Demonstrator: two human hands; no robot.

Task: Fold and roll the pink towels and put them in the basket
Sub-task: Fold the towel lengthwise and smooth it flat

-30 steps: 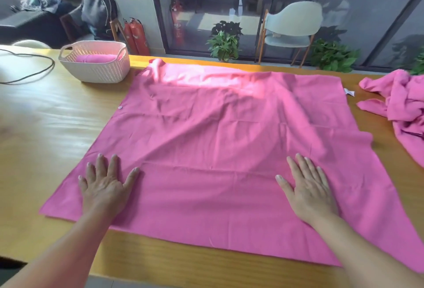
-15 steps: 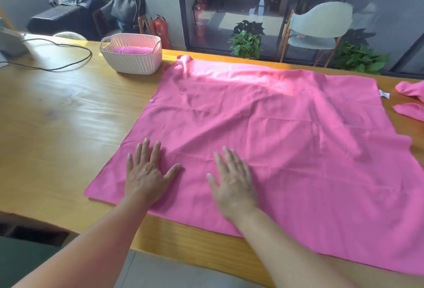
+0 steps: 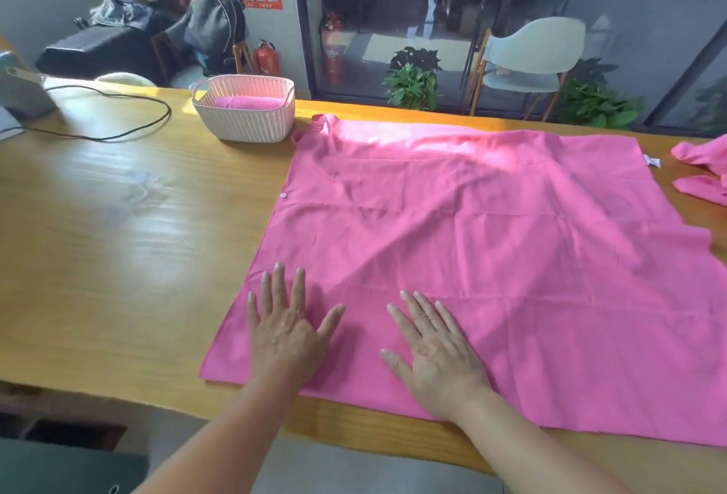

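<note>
A large pink towel (image 3: 491, 249) lies spread flat on the wooden table (image 3: 118, 238), with some creases across it. My left hand (image 3: 285, 330) presses flat on its near left corner, fingers straight and spread. Just to the right, my right hand (image 3: 434, 360) also lies flat on the towel near the front edge. A white woven basket (image 3: 246, 122) stands at the back left of the towel and holds one rolled pink towel (image 3: 248, 102). More crumpled pink towels (image 3: 704, 171) lie at the right edge of the view.
A black cable (image 3: 118, 131) loops over the table's left side toward a grey device (image 3: 19, 92). Beyond the table's far edge stand a pale chair (image 3: 531, 57), potted plants (image 3: 413, 84) and fire extinguishers (image 3: 267, 59) by a glass wall.
My right hand has slid left across the towel, from its right part to close beside my left hand. The view has turned left, so the basket and towel sit further right.
</note>
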